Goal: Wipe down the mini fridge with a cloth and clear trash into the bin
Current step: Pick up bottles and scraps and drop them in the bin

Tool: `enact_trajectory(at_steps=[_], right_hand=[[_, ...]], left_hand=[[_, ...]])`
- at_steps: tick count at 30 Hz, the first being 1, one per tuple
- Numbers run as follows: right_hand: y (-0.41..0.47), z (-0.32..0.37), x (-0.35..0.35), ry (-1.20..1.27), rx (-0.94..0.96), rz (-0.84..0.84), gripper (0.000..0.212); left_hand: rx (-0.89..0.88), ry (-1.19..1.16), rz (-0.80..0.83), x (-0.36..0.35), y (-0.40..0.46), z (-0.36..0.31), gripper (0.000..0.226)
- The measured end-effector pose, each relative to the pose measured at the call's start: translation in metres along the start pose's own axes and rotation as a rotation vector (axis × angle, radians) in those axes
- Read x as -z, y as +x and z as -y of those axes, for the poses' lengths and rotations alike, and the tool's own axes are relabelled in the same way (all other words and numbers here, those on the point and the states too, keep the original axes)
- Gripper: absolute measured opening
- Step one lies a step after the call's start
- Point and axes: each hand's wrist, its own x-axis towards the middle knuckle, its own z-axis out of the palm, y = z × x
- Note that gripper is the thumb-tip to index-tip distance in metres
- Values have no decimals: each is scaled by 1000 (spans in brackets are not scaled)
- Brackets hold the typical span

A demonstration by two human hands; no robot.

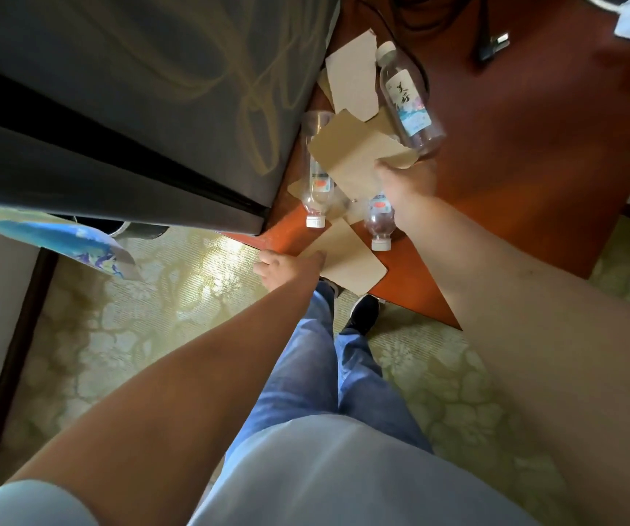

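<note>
Beside the mini fridge, on the red-brown surface, the right hand grasps a cardboard sheet with a labelled bottle lying at its far edge, so tilting the sheet could roll that bottle off. The left hand rests with loose fingers on a lower cardboard piece overhanging the surface's corner nearest the fridge; a nudge could drop it, or knock the two capped bottles lying just beyond it.
</note>
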Motion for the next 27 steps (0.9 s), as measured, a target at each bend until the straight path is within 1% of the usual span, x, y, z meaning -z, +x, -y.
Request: enact_trajectory(at_steps=[4, 6, 9, 11, 14, 17, 20, 23, 27], right_hand=[[4, -1, -1, -14, 65, 40, 53], [3, -3, 2, 7, 90, 62, 46], [-4, -10, 12, 71, 66, 78, 40], [-11, -13, 22, 96, 47, 106, 34], [-28, -12, 41, 137, 14, 149, 23], [-49, -11, 61, 199, -9, 175, 17], [-68, -14, 77, 157, -4, 200, 24], [-85, -18, 86, 86, -22, 255, 25], [-107, -28, 83, -103, -41, 409, 19]], left_hand=[[39, -89, 59, -5, 7, 5, 92], [32, -181, 124, -5, 11, 7, 85], [-1, -294, 187, -2, 13, 11, 70], [-25, -349, 208, 1, 11, 14, 64], [-54, -341, 234, 10, 3, 18, 58], [-138, -261, 236, 22, -8, 23, 36], [-141, -289, 269, 38, -22, 28, 6], [-62, -389, 346, 54, -32, 35, 13], [-53, -451, 420, 78, -34, 46, 13]])
